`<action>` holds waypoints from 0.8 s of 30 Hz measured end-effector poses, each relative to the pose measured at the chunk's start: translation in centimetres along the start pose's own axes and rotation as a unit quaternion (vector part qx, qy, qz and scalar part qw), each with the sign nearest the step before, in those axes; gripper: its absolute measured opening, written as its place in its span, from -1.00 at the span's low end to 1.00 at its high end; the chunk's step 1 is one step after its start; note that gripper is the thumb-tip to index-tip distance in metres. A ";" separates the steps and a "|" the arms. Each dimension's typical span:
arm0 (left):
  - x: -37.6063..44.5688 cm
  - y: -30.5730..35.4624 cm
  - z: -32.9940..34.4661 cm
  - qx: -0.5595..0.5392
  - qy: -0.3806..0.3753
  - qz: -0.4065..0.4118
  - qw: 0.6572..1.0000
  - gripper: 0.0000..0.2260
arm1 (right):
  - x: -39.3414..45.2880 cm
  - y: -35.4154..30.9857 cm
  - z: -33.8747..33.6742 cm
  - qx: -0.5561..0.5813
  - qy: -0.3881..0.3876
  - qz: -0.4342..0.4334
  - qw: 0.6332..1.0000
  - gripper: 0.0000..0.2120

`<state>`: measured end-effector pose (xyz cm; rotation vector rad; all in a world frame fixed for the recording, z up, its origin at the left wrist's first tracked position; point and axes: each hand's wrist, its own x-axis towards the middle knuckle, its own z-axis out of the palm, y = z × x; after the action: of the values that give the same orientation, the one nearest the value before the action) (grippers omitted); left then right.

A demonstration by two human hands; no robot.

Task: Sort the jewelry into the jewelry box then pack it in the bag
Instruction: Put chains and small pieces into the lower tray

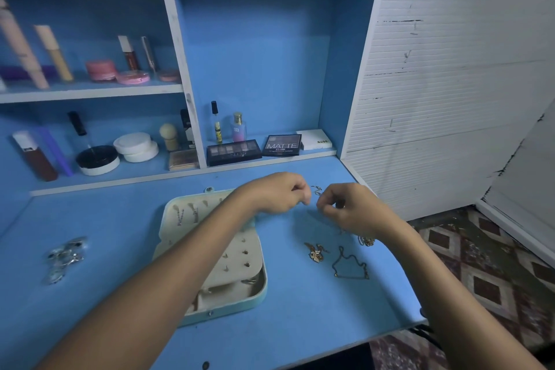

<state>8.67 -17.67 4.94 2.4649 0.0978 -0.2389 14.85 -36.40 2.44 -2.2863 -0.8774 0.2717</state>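
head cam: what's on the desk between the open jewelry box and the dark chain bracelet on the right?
In the head view, a gold butterfly-shaped piece lies between the jewelry box and the dark chain bracelet; otherwise bare blue desk.
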 end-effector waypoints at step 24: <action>-5.8 -3.9 -6.6 -0.386 0.061 0.021 0.920 -0.79 | 3.6 -7.9 -1.0 0.190 0.005 -0.037 0.981 -0.91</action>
<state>3.43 -10.57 8.86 1.6859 0.1564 -0.0117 13.89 -30.19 8.52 -1.8973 -0.8234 0.3615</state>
